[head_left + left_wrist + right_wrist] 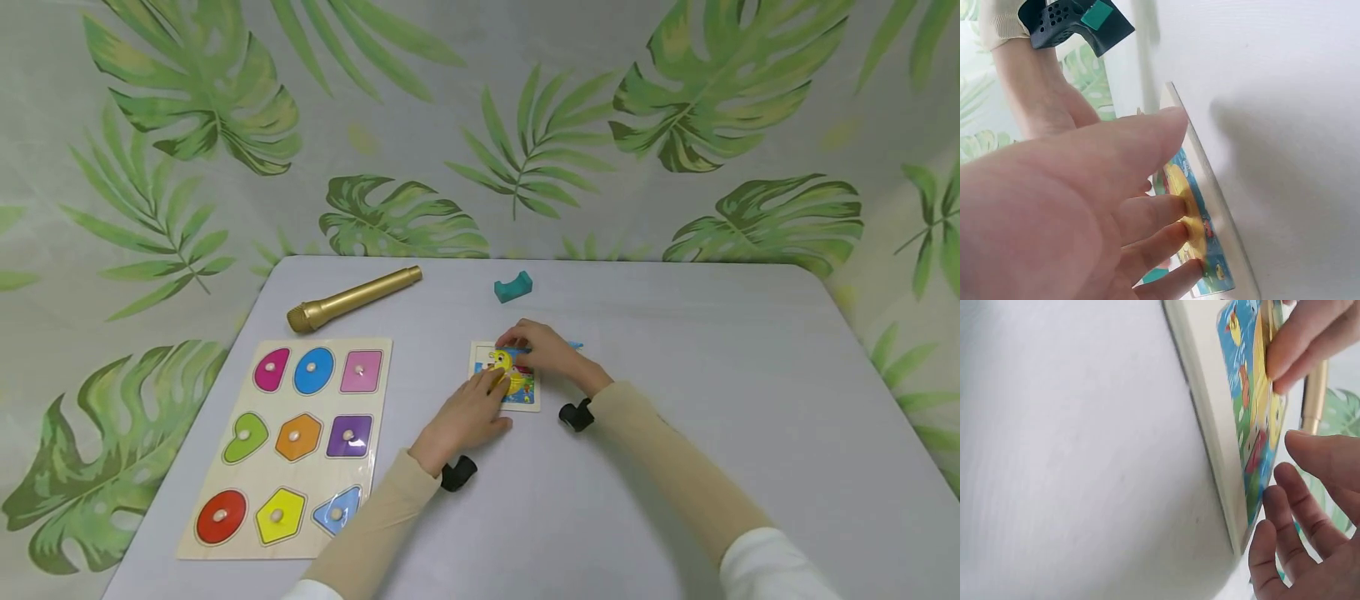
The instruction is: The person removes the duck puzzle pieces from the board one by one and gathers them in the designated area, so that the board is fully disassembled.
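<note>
A small wooden jigsaw puzzle (529, 398) with a yellow duck on blue water lies in the middle of the table, partly covered by both hands. My left hand (467, 417) reaches over its near left side. In the left wrist view, the extended fingertips (1175, 205) rest on the yellow part of the picture. My right hand (551, 350) is at the puzzle's far right side. The right wrist view shows its loosely bent fingers (1282, 519) by the board's edge, the thumb held apart and nothing seen between them. A small blue piece (575, 344) peeks out behind the right hand.
Left of the puzzle lies a wooden shape board (285, 396) with knobbed coloured pieces, near my left forearm. A gold microphone (356, 300) is at the back left, and a teal curved block (513, 287) stands behind the puzzle. Leaf-print fabric (525, 158) hangs behind the table.
</note>
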`<state>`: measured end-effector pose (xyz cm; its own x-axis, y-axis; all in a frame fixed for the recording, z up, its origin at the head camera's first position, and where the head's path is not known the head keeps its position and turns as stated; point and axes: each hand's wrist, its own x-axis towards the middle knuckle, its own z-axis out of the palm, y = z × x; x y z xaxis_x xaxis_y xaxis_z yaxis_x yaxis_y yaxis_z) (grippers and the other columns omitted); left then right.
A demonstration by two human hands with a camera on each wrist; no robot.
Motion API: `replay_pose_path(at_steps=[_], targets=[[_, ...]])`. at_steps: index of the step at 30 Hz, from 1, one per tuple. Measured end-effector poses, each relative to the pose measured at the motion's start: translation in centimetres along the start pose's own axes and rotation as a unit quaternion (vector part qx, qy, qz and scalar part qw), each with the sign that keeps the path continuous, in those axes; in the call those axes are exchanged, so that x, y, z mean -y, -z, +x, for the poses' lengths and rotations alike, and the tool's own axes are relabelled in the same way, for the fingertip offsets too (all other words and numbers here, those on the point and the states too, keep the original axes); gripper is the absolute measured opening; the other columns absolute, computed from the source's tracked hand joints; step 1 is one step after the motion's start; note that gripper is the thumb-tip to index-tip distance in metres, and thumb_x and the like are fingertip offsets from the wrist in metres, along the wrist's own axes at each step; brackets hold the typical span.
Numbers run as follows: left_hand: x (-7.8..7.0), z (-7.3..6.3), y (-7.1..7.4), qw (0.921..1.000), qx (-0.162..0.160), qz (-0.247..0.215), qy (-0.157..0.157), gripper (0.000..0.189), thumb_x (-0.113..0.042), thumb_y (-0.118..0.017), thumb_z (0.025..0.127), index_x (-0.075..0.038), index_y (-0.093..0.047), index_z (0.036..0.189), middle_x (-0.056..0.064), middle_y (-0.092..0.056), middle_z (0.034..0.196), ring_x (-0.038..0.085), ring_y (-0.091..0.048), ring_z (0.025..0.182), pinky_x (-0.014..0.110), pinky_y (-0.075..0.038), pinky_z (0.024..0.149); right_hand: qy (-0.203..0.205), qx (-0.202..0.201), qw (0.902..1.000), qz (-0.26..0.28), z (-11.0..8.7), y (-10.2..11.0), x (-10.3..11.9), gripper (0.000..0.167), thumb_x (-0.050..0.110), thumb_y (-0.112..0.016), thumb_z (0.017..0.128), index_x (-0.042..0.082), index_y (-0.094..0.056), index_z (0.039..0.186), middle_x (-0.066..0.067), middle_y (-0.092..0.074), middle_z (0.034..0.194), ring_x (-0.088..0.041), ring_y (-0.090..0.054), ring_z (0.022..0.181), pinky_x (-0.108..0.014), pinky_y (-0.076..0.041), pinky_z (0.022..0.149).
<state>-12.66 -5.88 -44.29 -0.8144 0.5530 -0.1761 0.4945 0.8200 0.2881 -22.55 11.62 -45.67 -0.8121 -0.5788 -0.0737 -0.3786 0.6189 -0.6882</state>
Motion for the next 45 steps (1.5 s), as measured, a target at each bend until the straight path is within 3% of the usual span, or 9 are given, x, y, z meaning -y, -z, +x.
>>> replay_pose_path(at_steps=[8, 20, 25, 28, 33, 39, 45], targets=[[0.0, 0.2, 0.4, 0.9996, 0.026, 0.008, 0.000, 0.061, -0.034, -0.059, 0.096, 0.001, -0.040, 0.143, 0.016, -0.032, 0.150, 0.034, -0.028, 0.138, 0.043, -0.028, 0.109, -0.013, 0.012, 0.9979, -0.063, 0.2, -0.7, 0.8, 0.034, -0.001, -0.063, 0.086, 0.011, -0.069, 0.117, -0.011, -0.051, 0.114, -0.028, -0.046, 0.106, -0.042, -0.041, 0.092], [0.2, 0.4, 0.5, 0.9994, 0.030, 0.013, -0.007, 0.060, -0.032, -0.058, 0.096, 0.001, -0.041, 0.143, 0.016, -0.034, 0.149, 0.033, -0.028, 0.138, 0.039, -0.024, 0.112, 0.000, -0.004, 0.9980, -0.064, -0.1, -1.0, 1.0, 0.033, -0.005, -0.061, 0.084, 0.010, -0.068, 0.112, -0.013, -0.051, 0.116, -0.033, -0.043, 0.111, -0.047, -0.037, 0.098], [0.2, 0.4, 0.6, 0.9996, 0.025, 0.012, -0.012, 0.058, -0.030, -0.059, 0.096, 0.003, -0.043, 0.141, 0.017, -0.036, 0.148, 0.034, -0.030, 0.137, 0.039, -0.025, 0.111, 0.005, -0.009, 0.9965, -0.083, -0.3, -1.1, 1.0, 0.037, -0.003, -0.062, 0.086, 0.012, -0.064, 0.120, -0.012, -0.052, 0.115, -0.031, -0.045, 0.107, -0.046, -0.040, 0.096], [0.2, 0.4, 0.7, 0.9996, 0.026, 0.009, -0.008, 0.059, -0.031, -0.059, 0.096, 0.003, -0.042, 0.142, 0.018, -0.035, 0.148, 0.034, -0.030, 0.137, 0.040, -0.026, 0.111, -0.002, -0.028, 0.9980, -0.056, -0.2, -1.2, 0.8, 0.037, -0.003, -0.061, 0.087, 0.006, -0.062, 0.122, -0.011, -0.055, 0.110, -0.028, -0.049, 0.099, -0.042, -0.043, 0.091], [0.2, 0.4, 0.6, 0.9996, 0.028, 0.004, -0.004, 0.060, -0.031, -0.060, 0.095, 0.002, -0.042, 0.142, 0.017, -0.034, 0.149, 0.034, -0.029, 0.137, 0.040, -0.026, 0.111, -0.018, -0.055, 0.9983, 0.000, 0.1, -1.4, 0.2, 0.023, -0.005, -0.062, 0.087, 0.001, -0.065, 0.109, -0.008, -0.056, 0.100, -0.023, -0.053, 0.090, -0.035, -0.046, 0.083], [0.2, 0.5, 0.6, 0.9995, 0.032, -0.002, -0.003, 0.060, -0.030, -0.061, 0.095, 0.002, -0.042, 0.142, 0.017, -0.034, 0.149, 0.033, -0.029, 0.137, 0.040, -0.027, 0.110, -0.020, -0.058, 0.9981, 0.006, 0.3, -1.3, 0.0, 0.028, -0.005, -0.061, 0.087, 0.002, -0.063, 0.115, -0.008, -0.055, 0.098, -0.022, -0.051, 0.089, -0.034, -0.046, 0.083], [0.2, 0.6, 0.6, 0.9994, 0.034, -0.002, -0.002, 0.060, -0.030, -0.061, 0.094, 0.001, -0.042, 0.142, 0.016, -0.035, 0.148, 0.032, -0.029, 0.137, 0.039, -0.028, 0.110, -0.002, -0.054, 0.9986, -0.002, 0.1, -1.2, 0.0, 0.024, -0.006, -0.060, 0.088, 0.006, -0.065, 0.108, -0.007, -0.055, 0.097, -0.022, -0.052, 0.087, -0.035, -0.046, 0.082]])
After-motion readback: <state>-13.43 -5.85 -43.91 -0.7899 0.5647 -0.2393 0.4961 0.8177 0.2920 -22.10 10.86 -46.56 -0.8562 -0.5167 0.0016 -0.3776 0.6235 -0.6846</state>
